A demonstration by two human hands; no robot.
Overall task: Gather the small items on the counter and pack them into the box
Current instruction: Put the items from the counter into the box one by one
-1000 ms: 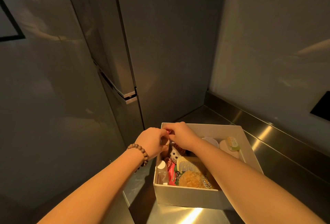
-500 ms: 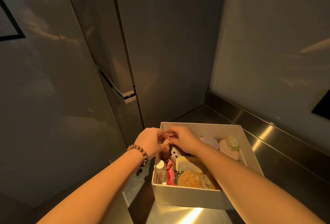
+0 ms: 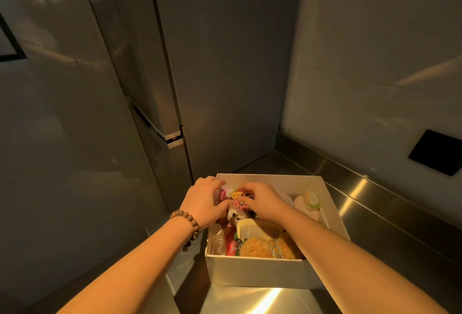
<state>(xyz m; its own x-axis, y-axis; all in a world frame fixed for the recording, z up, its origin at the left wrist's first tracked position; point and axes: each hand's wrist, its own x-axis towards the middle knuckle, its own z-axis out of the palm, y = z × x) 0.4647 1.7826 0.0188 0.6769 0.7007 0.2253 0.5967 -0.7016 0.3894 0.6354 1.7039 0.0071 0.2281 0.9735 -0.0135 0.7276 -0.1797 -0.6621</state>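
Note:
A white box stands on the steel counter. It holds a small plush bear, a cream comb, a fluffy yellow item, a red packet and a small green and yellow case. Both hands meet over the box's far left corner. My left hand, with a bead bracelet on the wrist, has its fingers curled around a small pink item. My right hand pinches a yellow cartoon bear charm just above the plush bear.
A tall steel fridge with a handle rises directly behind and left of the box. A grey wall with a black panel runs along the right. The counter's left edge lies close to the box.
Both hands have dipped slightly lower into the box's far left corner. The yellow bear charm and the pink item now show between the fingers, where only a small reddish tip showed before.

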